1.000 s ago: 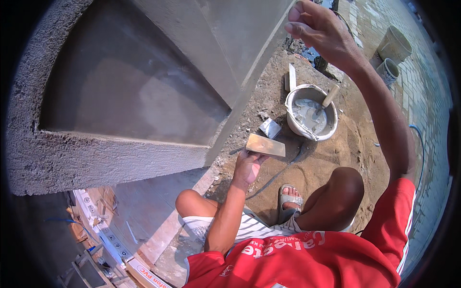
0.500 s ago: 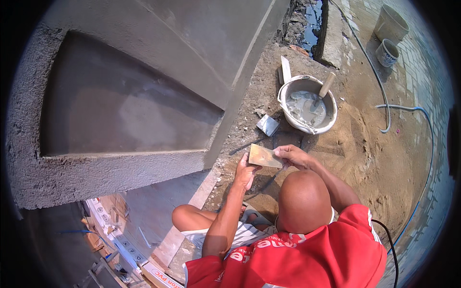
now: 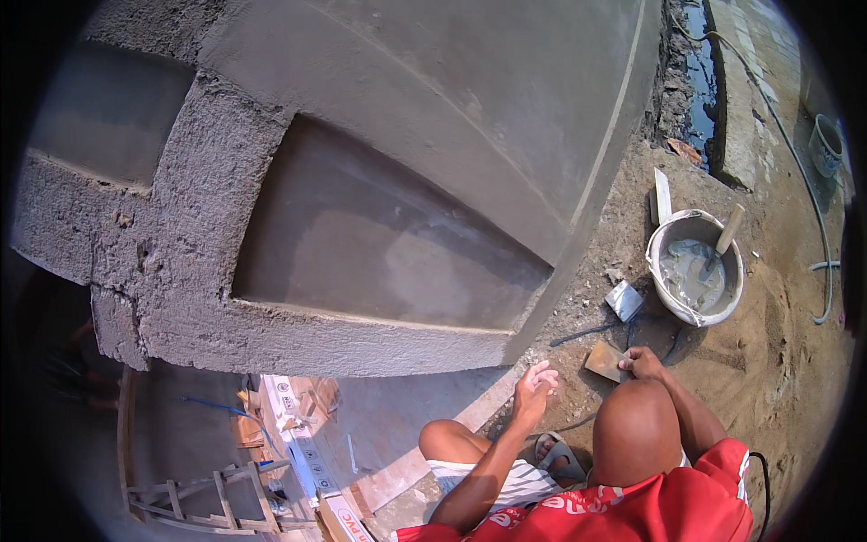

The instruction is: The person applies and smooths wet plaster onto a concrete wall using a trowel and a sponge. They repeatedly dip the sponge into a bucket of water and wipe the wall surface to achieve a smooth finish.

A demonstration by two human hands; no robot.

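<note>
My right hand (image 3: 643, 362) grips the edge of a thin, brownish rectangular plate (image 3: 605, 360), held tilted in front of my raised right knee. My left hand (image 3: 535, 393) is apart from the plate, its fingers loosely spread and pale with residue. It holds nothing. Beyond the plate lies a small grey-white block-like piece (image 3: 624, 300). To its right stands a white bucket (image 3: 657, 275) with wet grey mortar inside. A trowel with a wooden handle (image 3: 731, 228) rests in the mortar, its blade partly sunk.
A plastered wall with a recessed panel (image 3: 388, 244) fills the left and middle. A long pale float (image 3: 663, 194) leans behind the bucket. Sand (image 3: 768, 352) lies to the right, past it a hose (image 3: 817, 208). A water-filled ditch (image 3: 701, 81) runs at the far right. Wooden frames (image 3: 221, 497) stand lower left.
My left hand has let go of the plate and moved away to the left. The right hand alone keeps the plate. The view has swung left, showing more of the wall.
</note>
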